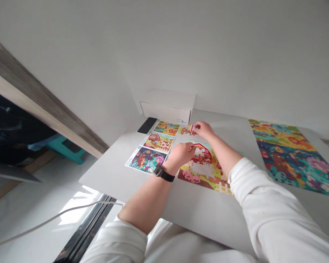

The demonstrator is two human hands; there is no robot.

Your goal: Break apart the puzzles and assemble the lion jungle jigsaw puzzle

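A partly assembled farm jigsaw puzzle [214, 175] lies on the table, with a red barn, a pink pig and a white fence. Bare table shows through a gap in its middle. My left hand [182, 153], with a black watch on the wrist, is closed over the puzzle's upper left edge; whatever its fingertips hold is hidden. Farther back, my right hand [205, 129] pinches a red, white and yellow puzzle piece [192, 129]. That piece is beside some loose puzzle pieces [184, 130] behind the farm puzzle.
A picture sheet [159, 141] with three scenes lies left of the puzzle, near a dark phone [147, 125]. Behind them stands a white box [166, 106] near the wall. Two joined colourful puzzles [293, 153] lie at the right. A cable [71, 209] hangs off the left.
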